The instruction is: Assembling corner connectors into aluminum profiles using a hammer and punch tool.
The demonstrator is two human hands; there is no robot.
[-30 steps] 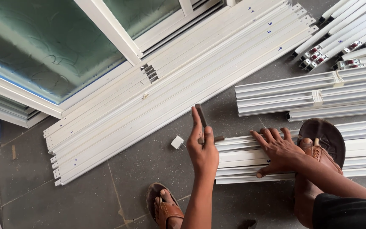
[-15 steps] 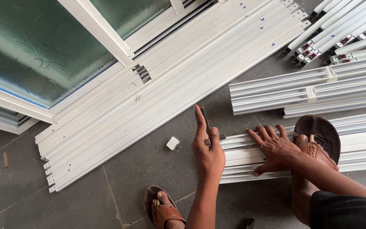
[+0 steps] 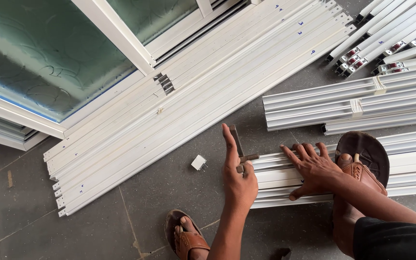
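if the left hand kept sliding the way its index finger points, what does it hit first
Probably bare grey floor first, then the long row of white profiles lying slantwise across it. The left hand holds a small dark metal tool; its height above the floor is unclear.

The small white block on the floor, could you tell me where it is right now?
In the head view, the white block lies on the grey floor, just left of the left hand and below the long white profiles.

Left hand (image 3: 238, 175) grips a metal tool (image 3: 240, 149); right hand (image 3: 314, 168) presses white profiles (image 3: 410, 168).
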